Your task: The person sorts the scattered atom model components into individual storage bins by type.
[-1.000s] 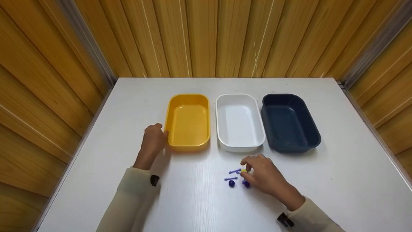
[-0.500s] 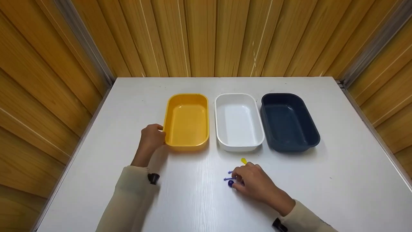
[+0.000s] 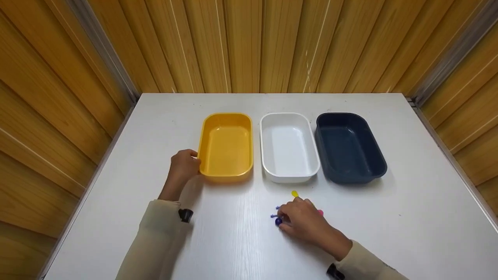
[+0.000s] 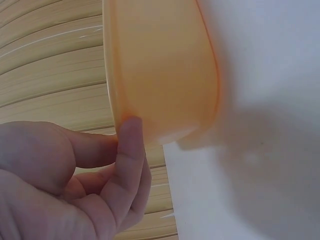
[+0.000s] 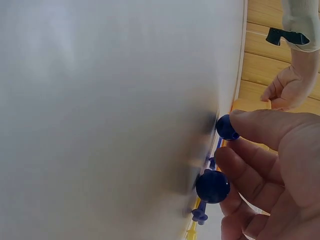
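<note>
In the head view, my left hand (image 3: 183, 166) pinches the near left wall of the yellow tray (image 3: 226, 177). Thumb and finger meet at its rim in the left wrist view. My right hand (image 3: 305, 217) is low over a group of small toy pieces, its thumb and index finger around a dark blue ball (image 5: 227, 128) on the table. A second dark blue ball (image 5: 213, 187) lies by the curled fingers. Thin purple rods (image 3: 274, 216) stick out past the fingertips. A yellow rounded piece (image 3: 295, 193) and a pink piece (image 3: 320, 212) show beside the hand, which hides the others.
A white tray (image 3: 291, 179) stands right of the yellow one, and a dark blue tray (image 3: 352, 180) is farther right. All stand on a white table (image 3: 233, 241), enclosed by wood-patterned walls (image 3: 241, 46) at the back and sides.
My right hand has moved left and nearer from the yellow piece to the ball, uncovering the yellow and pink pieces. My left hand has shifted slightly left and gripped the yellow tray's wall more closely.
</note>
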A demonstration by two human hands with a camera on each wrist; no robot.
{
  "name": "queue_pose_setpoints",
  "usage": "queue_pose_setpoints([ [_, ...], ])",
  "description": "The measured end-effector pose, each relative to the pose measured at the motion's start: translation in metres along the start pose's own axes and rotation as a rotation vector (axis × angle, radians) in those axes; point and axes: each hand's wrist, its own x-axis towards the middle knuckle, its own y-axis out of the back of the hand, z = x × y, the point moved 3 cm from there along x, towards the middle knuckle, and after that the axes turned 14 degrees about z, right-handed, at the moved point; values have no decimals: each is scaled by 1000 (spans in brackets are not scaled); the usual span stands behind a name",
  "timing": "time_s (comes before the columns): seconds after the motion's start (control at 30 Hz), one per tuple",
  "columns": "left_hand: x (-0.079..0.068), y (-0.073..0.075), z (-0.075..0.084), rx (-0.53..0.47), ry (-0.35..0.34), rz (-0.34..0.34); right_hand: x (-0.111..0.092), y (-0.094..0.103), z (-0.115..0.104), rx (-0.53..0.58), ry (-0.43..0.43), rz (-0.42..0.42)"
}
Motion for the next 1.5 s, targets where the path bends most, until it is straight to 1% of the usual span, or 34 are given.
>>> queue_pose_setpoints([
  [0.07,0,0,0,-5,-4,4,1,-1,-1,1,-8,-20],
  [0.27,1,0,-2,-18,-4,7,3,-4,-3,29,-68,-105],
  [0.33,2,-1,-3,-13,-15,11,3,-5,-3,35,-74,-112],
  [0.47,4,-1,-4,-1,-31,19,2,-5,-4,33,-67,-95],
  [0.6,5,-1,-5,1,-7,8,3,-6,-4,34,-87,-112],
  [0.7,5,-1,-5,-7,-4,4,4,-5,-5,44,-108,-127],
  [0.83,4,-1,-5,-19,-10,8,6,-2,-5,48,-97,-79],
  [0.97,4,-1,-4,-19,0,4,8,2,-6,37,-55,31],
  [1.07,4,-1,-4,-15,7,-2,11,5,-6,28,-46,87],
  [1.23,3,0,-3,-4,-13,12,17,9,-5,29,-82,94],
  [1.33,3,0,-3,-3,-31,21,21,12,-5,50,-75,112],
  [1.43,3,0,-3,-12,-31,16,24,14,-5,64,-49,143],
  [1.5,3,0,-3,-13,-28,13,26,14,-4,68,-49,149],
])
